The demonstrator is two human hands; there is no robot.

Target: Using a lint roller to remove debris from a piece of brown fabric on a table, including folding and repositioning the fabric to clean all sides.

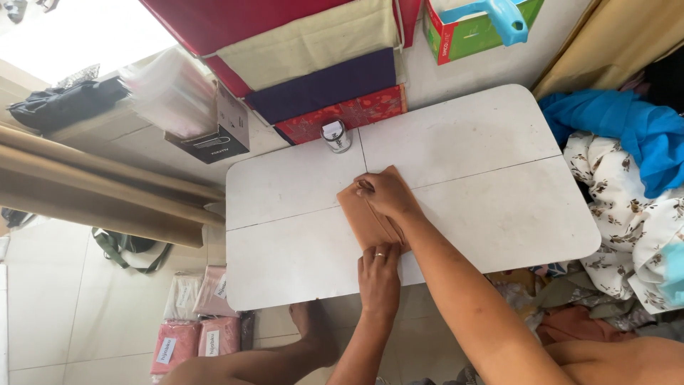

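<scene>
A folded tan cloth (360,214) lies as a narrow strip on the white low table (484,192), near its middle. My right hand (388,195) rests on the far end of the cloth, fingertips pinching its top corner. My left hand (379,276), a ring on one finger, grips the near end of the cloth at the table's front edge. The two hands are about a hand's length apart along the strip. My bare foot (312,324) shows under the table's front edge.
A small white-lidded jar (336,136) stands at the table's far edge. Behind it are stacked folded fabrics (313,64) and a box of clear bags (206,132). Blue and floral cloths (634,185) pile at the right. Packaged pink cloths (199,324) lie on the floor.
</scene>
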